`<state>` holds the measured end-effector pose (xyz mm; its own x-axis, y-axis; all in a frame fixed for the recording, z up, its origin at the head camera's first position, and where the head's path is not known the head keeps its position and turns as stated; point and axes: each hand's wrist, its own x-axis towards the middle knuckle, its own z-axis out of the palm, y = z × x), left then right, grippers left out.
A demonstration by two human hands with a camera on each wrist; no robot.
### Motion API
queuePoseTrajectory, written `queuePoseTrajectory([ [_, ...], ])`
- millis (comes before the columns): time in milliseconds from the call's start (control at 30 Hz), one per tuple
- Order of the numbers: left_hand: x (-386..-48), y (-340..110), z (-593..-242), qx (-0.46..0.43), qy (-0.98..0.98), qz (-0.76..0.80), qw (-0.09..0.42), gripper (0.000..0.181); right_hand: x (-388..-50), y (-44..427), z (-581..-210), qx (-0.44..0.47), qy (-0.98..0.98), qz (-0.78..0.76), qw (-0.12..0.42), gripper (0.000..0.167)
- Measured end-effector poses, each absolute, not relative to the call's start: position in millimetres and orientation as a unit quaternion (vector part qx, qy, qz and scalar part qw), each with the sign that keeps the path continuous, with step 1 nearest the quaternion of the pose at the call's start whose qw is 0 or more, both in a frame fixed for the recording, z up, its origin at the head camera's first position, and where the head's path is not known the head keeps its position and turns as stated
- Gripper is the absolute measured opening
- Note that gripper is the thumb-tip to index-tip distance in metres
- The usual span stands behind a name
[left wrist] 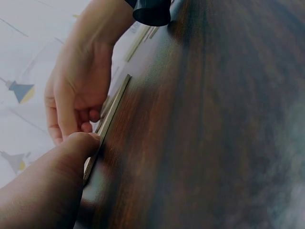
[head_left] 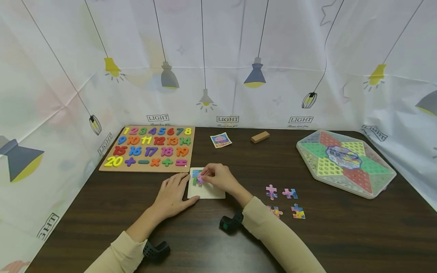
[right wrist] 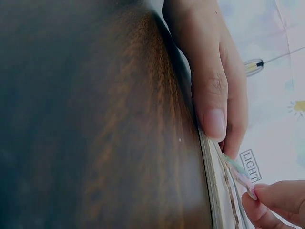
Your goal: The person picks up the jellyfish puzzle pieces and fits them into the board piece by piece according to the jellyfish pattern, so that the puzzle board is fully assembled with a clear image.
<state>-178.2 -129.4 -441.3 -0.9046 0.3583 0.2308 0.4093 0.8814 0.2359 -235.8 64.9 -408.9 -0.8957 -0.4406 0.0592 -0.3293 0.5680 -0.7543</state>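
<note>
From my end, the head view is filled by a dark wooden surface (head_left: 201, 239), with a hexagonal game box (head_left: 345, 161) on the right and a number board (head_left: 143, 169) on the left. Neither seems to matter to the step in hand. The left hand (head_left: 173, 195) lies flat with its fingers relaxed, gripping nothing, fingertips and thumb along the near-left edge of a pale puzzle tray (head_left: 212, 193). The right hand (head_left: 221, 178) has thumb and finger closed together on a small pink puzzle piece (head_left: 200, 179), above the tray's far-left part, where I make out blue and green. A picture card (head_left: 221, 140) and a wooden block (head_left: 260, 137) sit beyond.

I judge the step to be fitting this piece. Next I'd want it turned to match its neighbours, lowered and pressed flat, the left hand steadying the tray. Four loose pieces (head_left: 298, 212) wait to the right; I can't tell whether the pinched one has seated.
</note>
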Motion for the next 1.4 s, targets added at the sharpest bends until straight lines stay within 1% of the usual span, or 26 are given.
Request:
queuePoseTrajectory([
  [500,-181,-128,-443,-0.202,-0.965,-0.138,0.091,0.081,-237,56,-406,-0.197,0.906,-0.371,0.053,0.004],
  [1033,-181,-129,-443,-0.199,-0.966,-0.137,0.086,0.081,-236,52,-407,-0.216,0.913,-0.345,0.023,0.007],
  [1400,-179,-129,-443,-0.2,-0.966,-0.139,0.091,0.08,-235,50,-407,-0.216,0.919,-0.331,0.019,0.007],
])
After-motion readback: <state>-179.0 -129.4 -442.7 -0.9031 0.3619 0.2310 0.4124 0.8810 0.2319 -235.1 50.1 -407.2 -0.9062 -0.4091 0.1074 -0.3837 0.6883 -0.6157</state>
